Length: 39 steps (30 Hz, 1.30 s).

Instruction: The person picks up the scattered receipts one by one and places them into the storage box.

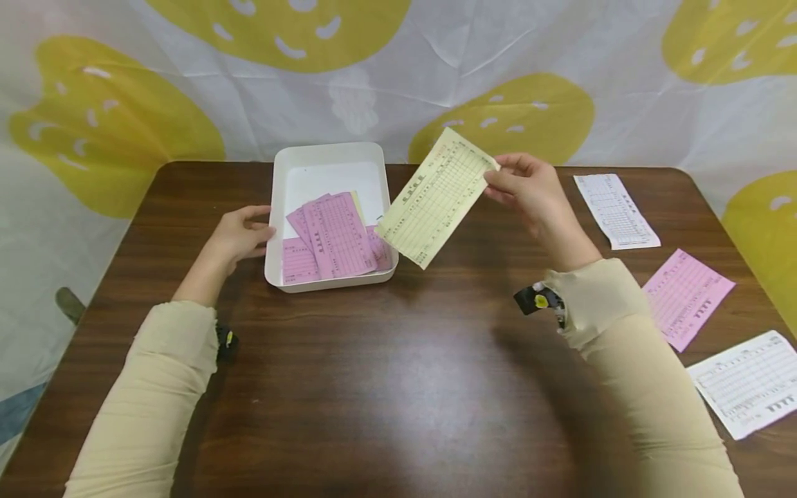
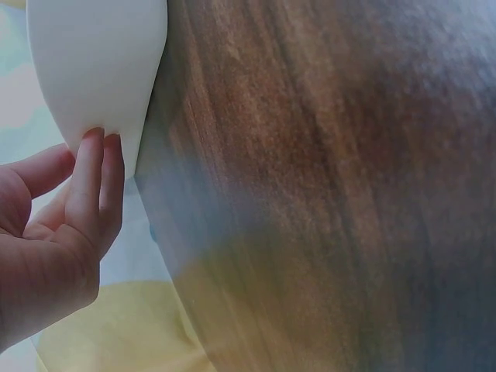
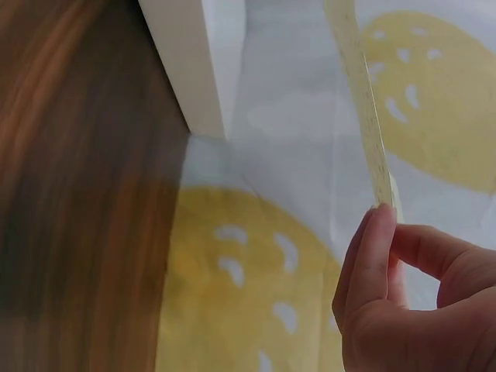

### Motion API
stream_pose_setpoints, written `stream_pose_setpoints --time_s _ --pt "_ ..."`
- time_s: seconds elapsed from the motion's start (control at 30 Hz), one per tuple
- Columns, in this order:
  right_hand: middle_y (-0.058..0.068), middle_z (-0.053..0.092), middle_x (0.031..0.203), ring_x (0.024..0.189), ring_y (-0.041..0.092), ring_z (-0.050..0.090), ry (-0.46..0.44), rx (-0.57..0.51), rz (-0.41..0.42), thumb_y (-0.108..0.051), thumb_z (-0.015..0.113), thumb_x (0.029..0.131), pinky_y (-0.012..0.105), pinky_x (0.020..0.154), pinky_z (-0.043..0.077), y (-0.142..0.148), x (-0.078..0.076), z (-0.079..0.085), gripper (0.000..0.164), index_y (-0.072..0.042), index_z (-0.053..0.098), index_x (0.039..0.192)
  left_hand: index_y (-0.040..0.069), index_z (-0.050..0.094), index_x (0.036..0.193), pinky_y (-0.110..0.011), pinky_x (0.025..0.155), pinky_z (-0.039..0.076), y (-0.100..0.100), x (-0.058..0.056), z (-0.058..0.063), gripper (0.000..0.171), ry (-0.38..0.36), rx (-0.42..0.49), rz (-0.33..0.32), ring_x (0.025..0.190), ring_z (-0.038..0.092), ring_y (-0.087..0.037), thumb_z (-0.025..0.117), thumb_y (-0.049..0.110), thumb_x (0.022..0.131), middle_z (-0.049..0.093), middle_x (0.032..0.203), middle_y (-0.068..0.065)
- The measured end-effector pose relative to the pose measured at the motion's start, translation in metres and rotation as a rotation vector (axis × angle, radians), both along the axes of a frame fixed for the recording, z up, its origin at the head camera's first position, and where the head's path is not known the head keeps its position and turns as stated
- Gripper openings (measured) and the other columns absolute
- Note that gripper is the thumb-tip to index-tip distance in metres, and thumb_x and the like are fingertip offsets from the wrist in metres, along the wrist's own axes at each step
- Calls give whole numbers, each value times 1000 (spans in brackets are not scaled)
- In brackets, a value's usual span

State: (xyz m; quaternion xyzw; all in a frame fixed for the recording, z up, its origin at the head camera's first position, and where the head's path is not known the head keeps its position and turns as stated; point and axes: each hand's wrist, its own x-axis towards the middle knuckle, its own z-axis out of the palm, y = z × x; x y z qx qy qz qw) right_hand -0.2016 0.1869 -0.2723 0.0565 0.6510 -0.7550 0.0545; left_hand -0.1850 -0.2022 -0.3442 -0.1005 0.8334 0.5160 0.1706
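A yellow printed form slip [image 1: 436,197] hangs tilted from my right hand [image 1: 529,190], which pinches it by its upper right corner between thumb and fingers. In the right wrist view the slip [image 3: 364,101] shows nearly edge-on above the fingertips. Its lower left corner overlaps the right rim of a white tray [image 1: 331,285] in the head view. Several pink slips [image 1: 339,238] lie overlapping in the tray's near half, a yellow edge peeking out behind them. My left hand [image 1: 236,235] touches the tray's left outer wall with nearly straight fingers, seen close up in the left wrist view.
On the right of the brown wooden table [image 1: 373,387] lie a white slip [image 1: 613,211], a pink slip [image 1: 688,297] and a larger white slip [image 1: 750,384] near the edge. A white cloth with yellow shapes [image 1: 504,117] hangs behind the table.
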Motion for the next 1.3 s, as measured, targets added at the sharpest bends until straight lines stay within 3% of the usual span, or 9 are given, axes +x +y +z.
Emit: stream_pose_setpoints --time_s 0.3,0.67,0.83,1.03,1.13,1.3 --pt "2 55 79 64 7 59 -13 58 -9 10 56 87 13 61 57 -54 -17 -24 16 0 55 99 3 18 152 -47 106 45 2 0 0 57 6 -7 -6 129 44 -39 42 7 100 37 145 -33" --pt "1 55 77 61 5 56 18 130 -6 9 56 87 12 59 55 -98 -26 -49 28 11 54 115 3 18 152 -45 105 45 2 -1 0 58 4 -6 -4 129 44 -38 43 6 100 37 145 -32" --pt "-1 53 75 63 5 55 36 190 -5 9 55 87 18 65 58 -112 -27 -57 29 12 55 115 4 20 152 -32 96 55 2 -1 0 57 14 -24 -10 125 47 -35 44 8 100 40 143 -32" --pt "-1 51 73 61 5 53 69 247 -2 9 56 85 12 57 54 -125 -25 -65 27 12 57 112 4 21 151 -16 78 57 2 0 0 56 21 -36 -12 120 49 -32 44 9 100 41 141 -32" --pt "-1 50 73 61 5 52 70 278 9 9 57 84 15 59 57 -130 -23 -68 27 11 58 111 4 22 152 -19 81 57 2 -1 -1 56 18 -40 -10 120 49 -31 44 9 100 41 141 -32" --pt "0 50 76 63 5 52 57 324 27 8 57 84 19 65 60 -136 -21 -70 28 10 58 111 4 21 152 -36 99 53 2 -1 -1 56 14 -43 -6 123 48 -33 44 9 100 41 142 -31"
